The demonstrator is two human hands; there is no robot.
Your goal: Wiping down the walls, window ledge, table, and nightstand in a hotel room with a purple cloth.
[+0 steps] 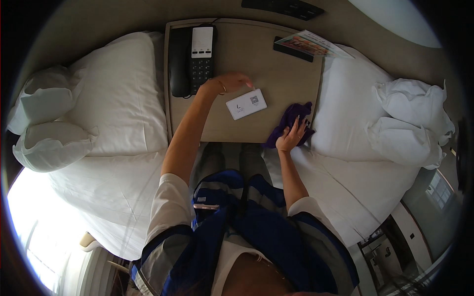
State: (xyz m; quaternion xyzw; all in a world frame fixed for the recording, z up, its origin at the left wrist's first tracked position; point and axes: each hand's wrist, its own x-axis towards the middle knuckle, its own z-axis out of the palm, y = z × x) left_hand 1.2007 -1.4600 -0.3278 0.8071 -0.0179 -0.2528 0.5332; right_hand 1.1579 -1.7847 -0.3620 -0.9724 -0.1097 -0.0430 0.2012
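Observation:
My left hand (234,82) hovers over the nightstand top (237,129), its fingers bent just above the upper edge of a white printed card (246,104). Whether the fingertips touch the card cannot be told. My right hand (292,135) lies with spread fingers on a crumpled purple cloth (287,124) at the front right corner, pressing it against the top. Part of the cloth hangs over the front edge. A black corded telephone (180,63) stands along the left side of the top, close to my left wrist.
A sign in a black holder (293,49) leans at the back right. Beds with white pillows (114,92) flank both sides, and more pillows (348,111) lie on the right. A black socket panel (283,8) is on the wall behind.

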